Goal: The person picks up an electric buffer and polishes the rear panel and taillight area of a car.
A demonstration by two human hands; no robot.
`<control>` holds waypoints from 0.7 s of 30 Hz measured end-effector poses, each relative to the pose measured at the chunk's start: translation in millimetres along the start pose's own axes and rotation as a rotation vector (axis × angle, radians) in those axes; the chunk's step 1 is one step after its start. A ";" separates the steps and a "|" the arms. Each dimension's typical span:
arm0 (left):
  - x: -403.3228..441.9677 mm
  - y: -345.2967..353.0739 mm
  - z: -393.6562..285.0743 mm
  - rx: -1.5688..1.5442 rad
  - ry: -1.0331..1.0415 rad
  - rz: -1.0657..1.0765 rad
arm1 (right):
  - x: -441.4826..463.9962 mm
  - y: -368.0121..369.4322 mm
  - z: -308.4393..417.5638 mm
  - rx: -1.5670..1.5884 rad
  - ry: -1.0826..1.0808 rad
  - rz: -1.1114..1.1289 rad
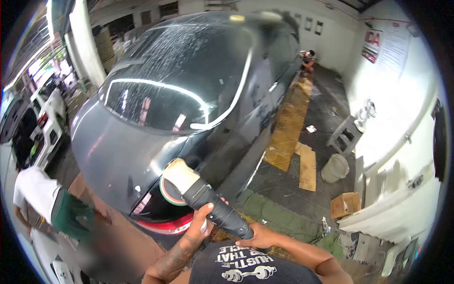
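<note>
A dark handheld polisher (220,215) with a cream cover on its head points up and left. Its round pad (171,190), edged in green and red, is against or very near the dark car's (118,161) rear corner, above the red tail light (165,226). My left hand (203,220) is wrapped round the polisher's body just behind the head, with a small white item, perhaps a cloth, at the fingers. Around the rear end of the polisher my right hand (257,235) is closed, close to my shirt. Whether the pad is spinning cannot be told.
A person in a white shirt (38,189) bends at the left near a white car (52,118). Another person (308,61) crouches beyond the car. At right are a bucket (335,168), a cardboard box (345,205), flat cardboard (307,168) and green cloth (279,215).
</note>
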State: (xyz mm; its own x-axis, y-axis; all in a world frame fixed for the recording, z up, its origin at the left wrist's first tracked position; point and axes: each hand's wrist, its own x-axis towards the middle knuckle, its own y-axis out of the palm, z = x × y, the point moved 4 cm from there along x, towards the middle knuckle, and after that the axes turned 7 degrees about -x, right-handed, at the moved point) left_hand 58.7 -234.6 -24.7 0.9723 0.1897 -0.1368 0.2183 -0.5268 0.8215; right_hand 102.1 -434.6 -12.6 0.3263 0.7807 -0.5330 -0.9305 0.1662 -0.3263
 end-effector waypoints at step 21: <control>0.3 -8.3 -16.1 0.055 -0.028 0.076 | 11.4 56.2 -1.1 0.229 0.104 -0.268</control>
State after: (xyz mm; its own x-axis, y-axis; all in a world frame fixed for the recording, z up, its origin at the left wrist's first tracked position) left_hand 55.8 -216.8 -22.6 0.9879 0.1251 -0.0912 0.1476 -0.5836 0.7985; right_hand 53.8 -417.1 -37.9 0.5680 0.6279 -0.5322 -0.8188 0.4967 -0.2878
